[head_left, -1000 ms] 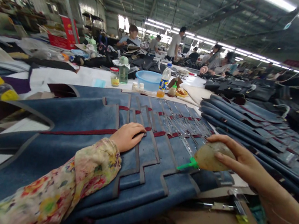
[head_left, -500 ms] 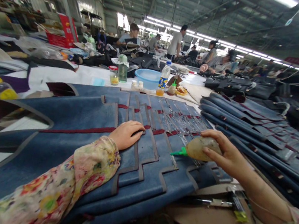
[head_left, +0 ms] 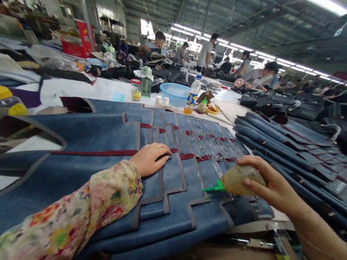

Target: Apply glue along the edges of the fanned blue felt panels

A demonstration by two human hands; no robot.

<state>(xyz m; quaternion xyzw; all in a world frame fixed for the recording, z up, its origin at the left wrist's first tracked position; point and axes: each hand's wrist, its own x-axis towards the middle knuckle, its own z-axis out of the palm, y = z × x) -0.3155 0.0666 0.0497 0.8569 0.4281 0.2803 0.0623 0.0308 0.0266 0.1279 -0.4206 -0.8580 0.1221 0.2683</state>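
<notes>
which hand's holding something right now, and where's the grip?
Right hand grips the squeeze bottle around its body, green nozzle free. Left hand holds nothing, resting on the blue pieces.

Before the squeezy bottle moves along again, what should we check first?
1. Right hand has a firm grip on the bottle: ok.
2. Green nozzle points down at the blue pieces: ok.
3. Left hand lies flat on the pieces, holding them: ok.
4. Left fingers clear of the nozzle: ok.
5. Glue left in the bottle: cannot tell.
6. Shiny wet lines on the farther pieces, untouched by either hand: ok.
</notes>
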